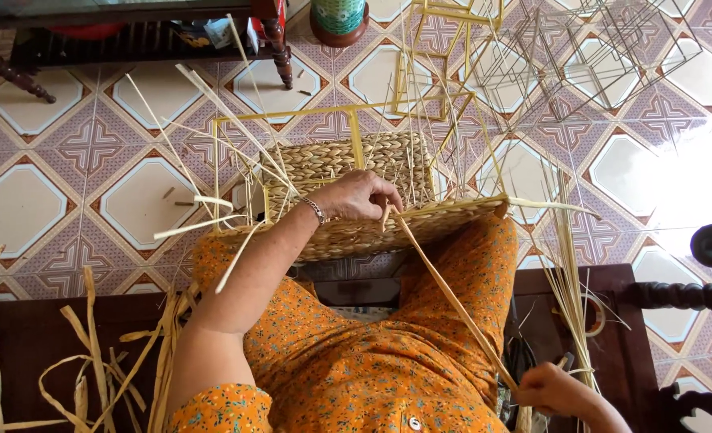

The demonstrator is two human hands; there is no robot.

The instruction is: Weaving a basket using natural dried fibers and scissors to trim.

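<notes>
I see left hand fingers pinched shut on long pale straw strand at half-woven tan straw basket on lap | right hand gripping strand's far end | risk (my judgement): overpull snaps or slips strand.

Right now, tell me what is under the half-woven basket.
The woven basket rests on the person's knees in orange floral cloth, with patterned floor tiles beyond it. The left hand presses its near edge. The lap directly beneath the basket is hidden.
</notes>
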